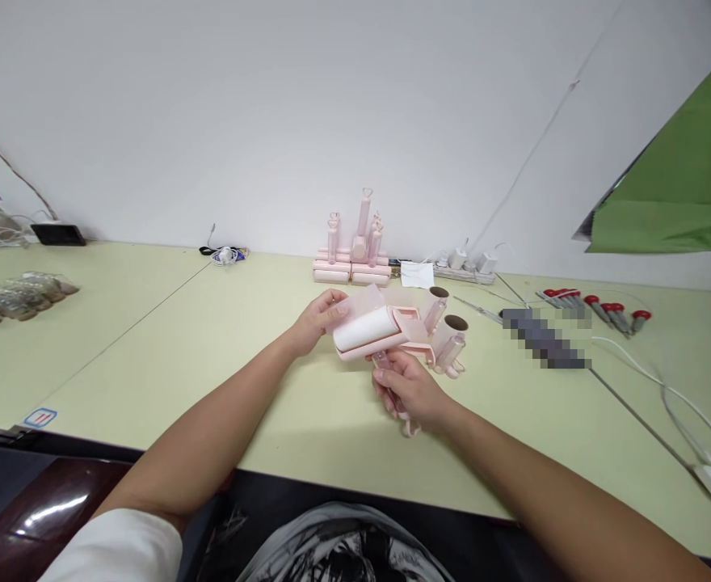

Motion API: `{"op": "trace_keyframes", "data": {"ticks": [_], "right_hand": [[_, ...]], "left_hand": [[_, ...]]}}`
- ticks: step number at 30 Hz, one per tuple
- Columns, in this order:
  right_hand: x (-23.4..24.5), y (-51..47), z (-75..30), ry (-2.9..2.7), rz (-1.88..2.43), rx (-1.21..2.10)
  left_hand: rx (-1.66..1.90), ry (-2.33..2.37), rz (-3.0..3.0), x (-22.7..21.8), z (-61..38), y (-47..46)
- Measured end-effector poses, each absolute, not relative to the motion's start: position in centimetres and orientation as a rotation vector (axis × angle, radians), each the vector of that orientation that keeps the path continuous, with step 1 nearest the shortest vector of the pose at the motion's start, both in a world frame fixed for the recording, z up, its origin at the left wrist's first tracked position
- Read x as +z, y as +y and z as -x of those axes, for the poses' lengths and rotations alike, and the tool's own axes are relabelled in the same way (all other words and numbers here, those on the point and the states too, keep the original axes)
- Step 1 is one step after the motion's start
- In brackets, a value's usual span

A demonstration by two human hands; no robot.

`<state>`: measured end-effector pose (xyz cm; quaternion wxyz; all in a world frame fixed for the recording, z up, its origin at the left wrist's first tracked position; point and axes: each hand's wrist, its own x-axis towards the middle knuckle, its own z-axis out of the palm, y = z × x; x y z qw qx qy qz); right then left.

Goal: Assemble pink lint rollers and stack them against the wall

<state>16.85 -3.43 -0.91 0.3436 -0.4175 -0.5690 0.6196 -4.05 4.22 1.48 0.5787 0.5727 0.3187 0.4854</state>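
Note:
A lint roller (368,330) with a white roll and pink cover is tilted above the table in front of me. My right hand (413,386) is wrapped around its clear pink handle, fingers closed. My left hand (319,322) is at the roller's left end, its fingers closed on a pale, see-through pink sheet (366,299) that stands up from the roll. Just behind my right hand lie loose white rolls with brown cores (454,325) and more pink roller parts with clear handles (450,352). My fingers partly hide the held handle.
Several pink lint rollers (361,268) are stacked by the wall. A power strip (464,273) with chargers and a white paper (417,274) are beside them. Red-capped items (615,311) and a blurred dark object (543,338) lie right. Plastic-wrapped things (22,297) lie left.

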Motion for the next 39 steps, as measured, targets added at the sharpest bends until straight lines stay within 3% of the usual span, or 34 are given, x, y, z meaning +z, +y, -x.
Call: {"op": "trace_keyframes", "data": {"ticks": [24,39], "right_hand": [[-0.3,-3.3,-16.8,-1.387,1.113,1.726],[-0.3,-3.5,-16.5,-1.251,1.052,1.795]], "left_hand": [[1.322,0.762,-1.431,1.5,3.8,3.5],[0.946,0.784,-1.947,1.5,3.5,2.3]]}}
